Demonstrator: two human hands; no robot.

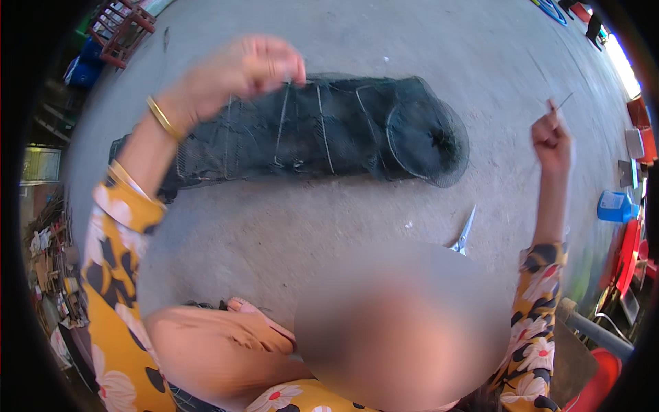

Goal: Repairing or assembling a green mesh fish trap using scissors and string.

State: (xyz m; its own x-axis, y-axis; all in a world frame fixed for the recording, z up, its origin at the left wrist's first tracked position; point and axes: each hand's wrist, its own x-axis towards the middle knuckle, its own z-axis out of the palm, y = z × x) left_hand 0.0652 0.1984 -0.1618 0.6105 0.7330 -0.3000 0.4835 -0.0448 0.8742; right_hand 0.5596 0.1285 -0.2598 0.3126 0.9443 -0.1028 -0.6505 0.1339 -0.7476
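Note:
A long, dark green mesh fish trap (261, 141) with several pale hoops lies across the concrete floor, its round netted end to the right. Above its far edge, my left hand (257, 69) is raised with the fingers pinched together. Whatever they hold, if anything, is too small to make out. Far to the right, clear of the trap, my right hand (551, 141) is lifted and closed, gripping a thin, needle-like rod (566, 100) that points up and right. A pair of scissors (465, 232) rests on the floor between the trap and me, partly hidden by a blurred area.
At the far left stands a dark red wooden rack (120, 31) near a blue container (88, 63). Along the right side are a blue jug (616, 206) and red plastic items (628, 257). Clutter (51, 275) is piled at the left edge. My bent leg (213, 350) is in front.

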